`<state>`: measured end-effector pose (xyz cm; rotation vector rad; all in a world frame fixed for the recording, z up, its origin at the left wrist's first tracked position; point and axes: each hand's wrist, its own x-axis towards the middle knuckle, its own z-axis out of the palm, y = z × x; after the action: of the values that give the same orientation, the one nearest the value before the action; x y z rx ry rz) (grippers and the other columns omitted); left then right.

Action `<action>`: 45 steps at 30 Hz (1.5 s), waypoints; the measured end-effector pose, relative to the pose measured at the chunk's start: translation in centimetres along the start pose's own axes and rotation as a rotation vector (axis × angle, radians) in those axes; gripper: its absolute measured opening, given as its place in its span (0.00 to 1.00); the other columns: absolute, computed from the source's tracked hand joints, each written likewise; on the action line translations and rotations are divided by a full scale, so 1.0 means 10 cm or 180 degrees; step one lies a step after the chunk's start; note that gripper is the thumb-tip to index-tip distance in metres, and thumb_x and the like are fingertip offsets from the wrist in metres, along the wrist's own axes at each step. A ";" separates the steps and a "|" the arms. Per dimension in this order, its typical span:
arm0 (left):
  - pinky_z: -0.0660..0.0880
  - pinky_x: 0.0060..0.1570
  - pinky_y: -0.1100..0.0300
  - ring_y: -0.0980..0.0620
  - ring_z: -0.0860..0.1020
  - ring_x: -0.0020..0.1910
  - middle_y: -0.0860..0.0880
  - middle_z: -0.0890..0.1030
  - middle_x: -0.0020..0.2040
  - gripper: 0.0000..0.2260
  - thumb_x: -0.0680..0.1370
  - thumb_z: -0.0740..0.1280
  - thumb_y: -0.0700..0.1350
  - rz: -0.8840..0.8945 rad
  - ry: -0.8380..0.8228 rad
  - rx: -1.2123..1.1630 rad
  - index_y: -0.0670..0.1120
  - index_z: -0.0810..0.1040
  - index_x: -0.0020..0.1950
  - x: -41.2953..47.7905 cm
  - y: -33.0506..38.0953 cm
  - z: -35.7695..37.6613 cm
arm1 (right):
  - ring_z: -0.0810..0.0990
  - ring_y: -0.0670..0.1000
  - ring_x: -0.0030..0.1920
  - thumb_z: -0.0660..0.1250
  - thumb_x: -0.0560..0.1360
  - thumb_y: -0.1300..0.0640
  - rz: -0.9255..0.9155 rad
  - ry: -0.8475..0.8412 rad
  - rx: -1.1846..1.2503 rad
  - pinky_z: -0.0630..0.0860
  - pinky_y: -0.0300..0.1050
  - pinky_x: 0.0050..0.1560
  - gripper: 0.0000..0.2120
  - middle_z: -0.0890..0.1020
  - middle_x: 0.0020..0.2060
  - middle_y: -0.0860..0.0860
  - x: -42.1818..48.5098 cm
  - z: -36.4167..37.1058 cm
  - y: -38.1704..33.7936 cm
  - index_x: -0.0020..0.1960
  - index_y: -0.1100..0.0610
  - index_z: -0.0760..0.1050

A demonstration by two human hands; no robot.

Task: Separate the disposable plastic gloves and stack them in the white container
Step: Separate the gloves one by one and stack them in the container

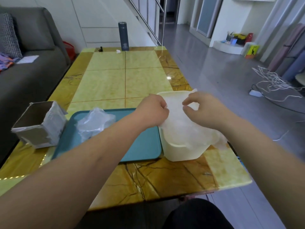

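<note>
a single glove [178,128] is held spread over the container [181,152], pinched at its upper edge by both hands. the left hand [153,109] is curled, its thumb and fingertips closed on the film at the left side. the right hand [203,108] grasps the right side between thumb and forefinger, with the other fingers loosely bent. the film is drawn apart between the two pinches, seemingly so that it is flattened before being laid down, since a flat sheet stacks and a crumpled one does not. the glove's lower part is draped across the container's mouth and over its near right rim. the inside is thus mostly hidden, and how many gloves are already stacked cannot be told.

the container is stood on the table [148,179] just beside the right edge of the tray [142,146], probably so that each glove need be carried only a short way. on the tray's left part lies a crumpled pile [94,123] of clear gloves, not yet separated, so the task is judged to be partway done. an open box [39,124] is set at the tray's left; whether it touches the tray cannot be told. a flask [123,36] is stood at the table's far end, well apart from the work.
</note>
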<state>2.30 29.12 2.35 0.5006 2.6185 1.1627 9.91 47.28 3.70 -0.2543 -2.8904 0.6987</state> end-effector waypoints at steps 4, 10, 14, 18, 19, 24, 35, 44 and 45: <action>0.81 0.51 0.52 0.50 0.80 0.49 0.54 0.78 0.51 0.14 0.79 0.69 0.56 0.0083 0.0222 0.0561 0.51 0.78 0.62 0.01 -0.03 0.07 | 0.72 0.47 0.72 0.63 0.83 0.49 0.0058 -0.0494 -0.0095 0.65 0.38 0.63 0.15 0.75 0.72 0.43 -0.03 0.10 0.07 0.68 0.48 0.79; 0.79 0.50 0.49 0.49 0.79 0.50 0.51 0.81 0.49 0.10 0.79 0.69 0.54 0.1516 -0.0064 0.1504 0.50 0.85 0.47 -0.05 0.10 -0.03 | 0.78 0.52 0.59 0.62 0.84 0.51 0.0266 -0.0791 0.0167 0.69 0.42 0.54 0.15 0.80 0.62 0.48 0.21 0.34 0.05 0.68 0.51 0.79; 0.74 0.45 0.55 0.49 0.76 0.41 0.52 0.78 0.37 0.18 0.81 0.64 0.59 0.1057 -0.1028 0.2573 0.50 0.76 0.36 -0.04 0.24 0.12 | 0.80 0.55 0.48 0.60 0.85 0.53 0.0595 -0.0708 0.0988 0.76 0.46 0.44 0.13 0.85 0.53 0.57 0.34 0.46 0.03 0.58 0.56 0.83; 0.62 0.70 0.39 0.49 0.72 0.41 0.51 0.75 0.38 0.20 0.80 0.63 0.63 0.0680 -0.1213 0.2983 0.51 0.68 0.36 0.06 0.24 0.25 | 0.81 0.57 0.48 0.61 0.83 0.53 0.0998 -0.0579 0.1481 0.78 0.49 0.49 0.16 0.82 0.48 0.57 0.42 0.43 0.06 0.57 0.64 0.81; 0.61 0.71 0.37 0.48 0.73 0.41 0.51 0.76 0.39 0.19 0.80 0.64 0.62 0.0591 -0.1315 0.3051 0.50 0.69 0.37 0.07 0.26 0.27 | 0.79 0.55 0.47 0.63 0.82 0.54 0.0874 -0.0454 0.1296 0.75 0.47 0.45 0.15 0.81 0.46 0.55 0.40 0.37 0.02 0.56 0.65 0.81; 0.61 0.71 0.34 0.43 0.75 0.54 0.50 0.75 0.45 0.18 0.80 0.64 0.63 0.0256 -0.1589 0.3295 0.50 0.69 0.42 0.10 0.32 0.39 | 0.81 0.51 0.59 0.66 0.81 0.55 0.0164 -0.0247 -0.0529 0.78 0.48 0.58 0.12 0.82 0.59 0.46 0.23 0.04 -0.07 0.62 0.49 0.82; 0.74 0.59 0.47 0.46 0.79 0.51 0.50 0.82 0.50 0.09 0.78 0.67 0.52 0.0861 -0.0960 0.2584 0.49 0.81 0.52 -0.08 0.26 0.19 | 0.78 0.55 0.49 0.68 0.81 0.45 0.0683 -0.1715 -0.1085 0.71 0.46 0.50 0.16 0.81 0.48 0.53 -0.04 0.32 -0.11 0.59 0.57 0.80; 0.76 0.62 0.52 0.49 0.81 0.60 0.50 0.85 0.58 0.05 0.79 0.70 0.42 0.1439 0.0205 0.0705 0.46 0.86 0.51 -0.42 -0.41 -0.31 | 0.78 0.55 0.45 0.64 0.81 0.56 0.0653 -0.1362 -0.1465 0.76 0.47 0.46 0.05 0.77 0.44 0.52 0.02 0.27 -0.61 0.47 0.57 0.72; 0.75 0.64 0.54 0.50 0.80 0.62 0.50 0.85 0.59 0.05 0.79 0.71 0.42 0.1414 0.0344 0.0537 0.45 0.87 0.51 -0.46 -0.48 -0.36 | 0.77 0.53 0.41 0.63 0.80 0.58 0.0602 -0.1204 -0.1601 0.73 0.46 0.41 0.05 0.76 0.43 0.52 0.01 0.19 -0.73 0.45 0.56 0.71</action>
<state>4.20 21.88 1.45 1.1293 2.7974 1.1109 8.53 40.09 5.38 -0.5079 -3.4004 0.0189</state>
